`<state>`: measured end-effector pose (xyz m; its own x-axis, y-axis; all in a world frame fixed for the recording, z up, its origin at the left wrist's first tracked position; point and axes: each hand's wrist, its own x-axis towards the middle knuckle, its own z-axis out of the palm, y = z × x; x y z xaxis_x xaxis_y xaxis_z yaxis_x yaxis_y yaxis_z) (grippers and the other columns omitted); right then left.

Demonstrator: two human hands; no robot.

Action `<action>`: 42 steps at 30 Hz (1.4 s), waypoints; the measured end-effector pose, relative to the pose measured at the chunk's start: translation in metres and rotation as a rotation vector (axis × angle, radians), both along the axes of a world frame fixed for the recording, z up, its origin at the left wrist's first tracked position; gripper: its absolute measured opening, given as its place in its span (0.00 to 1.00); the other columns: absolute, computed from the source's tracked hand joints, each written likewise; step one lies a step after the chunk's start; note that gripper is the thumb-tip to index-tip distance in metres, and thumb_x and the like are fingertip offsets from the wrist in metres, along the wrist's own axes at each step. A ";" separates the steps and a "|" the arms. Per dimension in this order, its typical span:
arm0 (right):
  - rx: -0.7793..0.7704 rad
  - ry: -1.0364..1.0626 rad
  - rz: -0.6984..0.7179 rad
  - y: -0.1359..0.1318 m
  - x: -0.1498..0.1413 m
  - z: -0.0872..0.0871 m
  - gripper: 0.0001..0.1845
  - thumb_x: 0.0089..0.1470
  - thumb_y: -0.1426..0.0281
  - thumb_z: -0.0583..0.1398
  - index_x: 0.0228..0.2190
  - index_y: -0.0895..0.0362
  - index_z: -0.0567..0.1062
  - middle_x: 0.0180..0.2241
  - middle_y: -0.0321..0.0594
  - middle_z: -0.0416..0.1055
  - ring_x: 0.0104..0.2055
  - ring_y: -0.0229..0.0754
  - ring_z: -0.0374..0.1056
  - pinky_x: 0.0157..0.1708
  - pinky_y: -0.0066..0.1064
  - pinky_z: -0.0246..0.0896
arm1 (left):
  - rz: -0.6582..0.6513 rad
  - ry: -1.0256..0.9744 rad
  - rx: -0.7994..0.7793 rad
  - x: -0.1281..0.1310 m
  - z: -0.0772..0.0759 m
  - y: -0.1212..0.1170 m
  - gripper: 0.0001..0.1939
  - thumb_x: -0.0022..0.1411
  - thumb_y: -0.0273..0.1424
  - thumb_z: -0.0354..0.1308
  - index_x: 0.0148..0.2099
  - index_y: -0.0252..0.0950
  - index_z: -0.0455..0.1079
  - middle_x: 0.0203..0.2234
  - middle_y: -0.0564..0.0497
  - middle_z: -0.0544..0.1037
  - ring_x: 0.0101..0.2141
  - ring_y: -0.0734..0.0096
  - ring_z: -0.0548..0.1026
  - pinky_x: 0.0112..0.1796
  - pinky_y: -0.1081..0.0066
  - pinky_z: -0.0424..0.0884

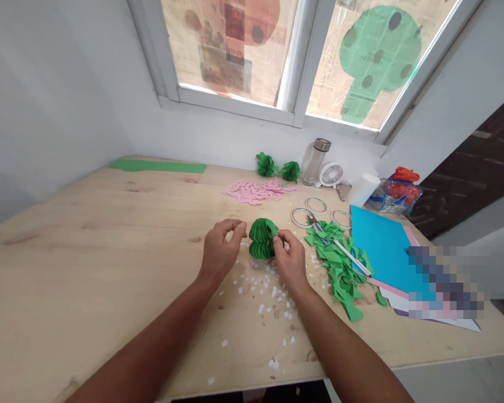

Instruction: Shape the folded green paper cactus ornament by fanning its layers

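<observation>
A layered green paper honeycomb ornament [261,239] with rounded lobes is held over the middle of the table. My right hand [292,260] pinches its right edge between thumb and fingers. Just left of the ornament, apart from it, my left hand [223,246] has thumb and forefinger pressed together; anything between them is too small to make out. Tiny white paper bits [273,291] are scattered below and around both hands. Rolls of narrow tape [316,205] lie beyond my right hand, with small scissors [313,221] beside them on green paper scraps [340,274].
Two similar green ornaments [266,165] stand by the wall, behind pink paper cutouts [258,191]. A glass bottle [315,162], white fan [331,174] and clear basket [397,196] are at back right. Blue paper sheets [382,246] lie right; a green strip [159,166] lies back left.
</observation>
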<state>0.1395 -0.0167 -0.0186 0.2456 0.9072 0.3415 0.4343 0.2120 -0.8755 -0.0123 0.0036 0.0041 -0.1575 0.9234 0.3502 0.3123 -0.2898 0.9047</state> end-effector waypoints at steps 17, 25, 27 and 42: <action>0.020 -0.281 -0.047 -0.005 -0.003 0.008 0.10 0.55 0.68 0.53 0.34 0.55 0.74 0.33 0.38 0.75 0.37 0.42 0.66 0.39 0.32 0.54 | -0.357 -0.342 -0.240 0.016 -0.012 -0.002 0.24 0.49 0.36 0.61 0.48 0.35 0.64 0.35 0.47 0.77 0.36 0.64 0.75 0.38 0.64 0.71; 0.059 -0.612 -0.031 -0.012 -0.008 0.014 0.10 0.57 0.70 0.53 0.37 0.55 0.73 0.31 0.39 0.74 0.38 0.42 0.66 0.42 0.35 0.46 | -0.346 -0.327 -0.197 0.016 -0.015 0.001 0.21 0.49 0.35 0.61 0.45 0.35 0.66 0.35 0.47 0.76 0.33 0.67 0.75 0.34 0.66 0.72; 0.076 -0.657 -0.030 -0.012 -0.008 0.015 0.09 0.57 0.70 0.53 0.37 0.55 0.73 0.30 0.38 0.74 0.38 0.42 0.66 0.43 0.35 0.45 | -0.341 -0.312 -0.192 0.016 -0.014 0.000 0.21 0.49 0.36 0.61 0.45 0.35 0.66 0.35 0.47 0.76 0.33 0.66 0.75 0.34 0.66 0.72; 0.217 -0.868 -0.010 -0.014 -0.015 0.014 0.08 0.56 0.74 0.52 0.31 0.57 0.71 0.27 0.39 0.73 0.35 0.41 0.63 0.45 0.37 0.45 | -0.173 0.105 0.009 0.018 -0.003 -0.015 0.07 0.55 0.33 0.54 0.37 0.39 0.65 0.30 0.53 0.77 0.33 0.68 0.76 0.35 0.68 0.71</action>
<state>0.1247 -0.0311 -0.0049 -0.1716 0.8000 0.5750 0.9280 0.3272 -0.1783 0.0052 -0.0112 0.0007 0.0410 0.9302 0.3647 0.3501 -0.3552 0.8668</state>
